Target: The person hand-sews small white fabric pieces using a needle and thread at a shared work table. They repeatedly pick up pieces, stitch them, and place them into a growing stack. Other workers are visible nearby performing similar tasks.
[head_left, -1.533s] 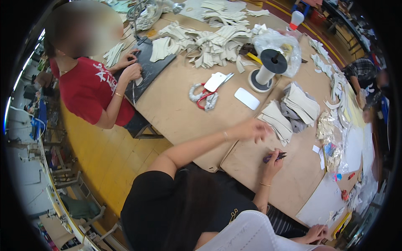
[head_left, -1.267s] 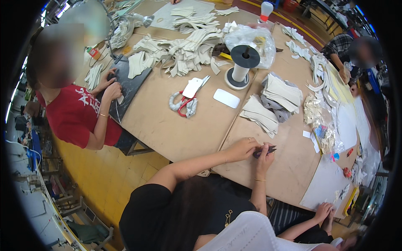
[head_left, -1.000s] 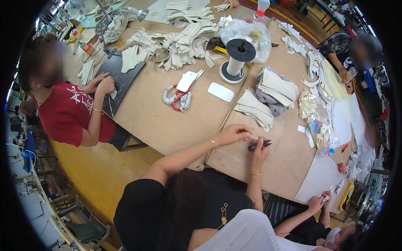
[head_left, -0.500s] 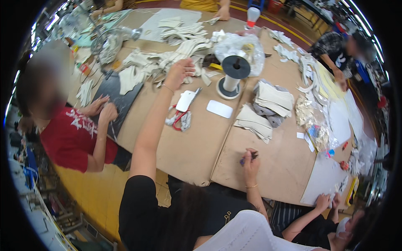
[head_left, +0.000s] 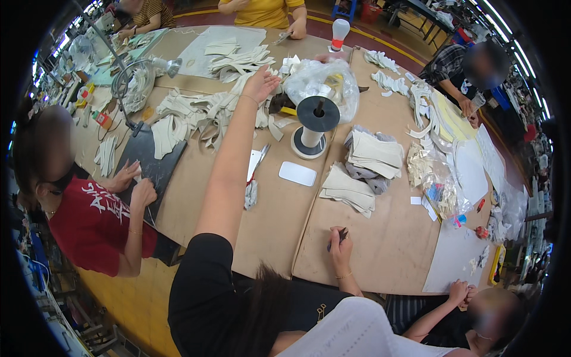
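My left arm is stretched far across the table. My left hand (head_left: 262,84) is open, fingers extended, over the far heap of cream cut pieces (head_left: 229,110) and beside a clear plastic bag (head_left: 324,86). Near the front edge my right hand (head_left: 341,253) is closed around a small dark tool (head_left: 338,236), whose kind I cannot make out. Beyond it lie a stack of cream pieces (head_left: 348,189) and a bundle of them (head_left: 375,153) with grey cloth. A spool of white thread (head_left: 311,137) with black flanges stands upright in the middle.
A white rectangular plate (head_left: 297,174) lies near the spool. Scissors (head_left: 259,159) are partly hidden by my left forearm. A co-worker in red (head_left: 98,220) works at a black board (head_left: 156,152) on the left. A lamp (head_left: 166,65) arches above. Other people work around the table.
My left hand has reached farther away over the heap, and its fingers are stretched out. The view has shifted a little. My right hand still holds the dark tool near the front edge.
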The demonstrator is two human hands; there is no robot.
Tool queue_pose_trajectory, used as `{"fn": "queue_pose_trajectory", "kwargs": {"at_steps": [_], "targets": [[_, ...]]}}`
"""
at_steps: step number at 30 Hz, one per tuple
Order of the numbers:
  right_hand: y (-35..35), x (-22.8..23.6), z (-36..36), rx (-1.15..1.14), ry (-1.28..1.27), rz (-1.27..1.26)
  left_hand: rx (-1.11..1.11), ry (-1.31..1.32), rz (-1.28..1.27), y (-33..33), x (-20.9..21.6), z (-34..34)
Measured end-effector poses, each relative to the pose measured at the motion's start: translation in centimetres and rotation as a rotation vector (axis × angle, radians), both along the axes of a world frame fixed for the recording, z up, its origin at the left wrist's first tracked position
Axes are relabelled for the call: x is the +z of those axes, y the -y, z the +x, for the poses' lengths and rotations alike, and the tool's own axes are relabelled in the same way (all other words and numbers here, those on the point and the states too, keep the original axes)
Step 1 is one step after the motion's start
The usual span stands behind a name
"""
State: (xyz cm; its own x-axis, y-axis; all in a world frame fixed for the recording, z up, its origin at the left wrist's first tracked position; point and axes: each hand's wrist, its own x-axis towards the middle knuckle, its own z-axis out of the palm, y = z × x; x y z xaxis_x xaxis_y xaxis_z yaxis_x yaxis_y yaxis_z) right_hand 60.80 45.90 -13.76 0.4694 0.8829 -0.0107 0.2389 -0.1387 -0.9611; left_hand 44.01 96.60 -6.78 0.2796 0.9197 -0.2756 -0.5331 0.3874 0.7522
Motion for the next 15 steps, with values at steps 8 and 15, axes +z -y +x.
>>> {"fn": "queue_pose_trajectory", "kwargs": {"at_steps": [8,15], "targets": [[0.0,0.4,-0.1,0.009,0.022,0.019,0.124,0.21,-0.142,-1.4,0.0,2.0],[0.0,0.1,0.0,0.006,0.042,0.023,0.163,0.179,-0.204,-4.8,0.9,2.4]]}}
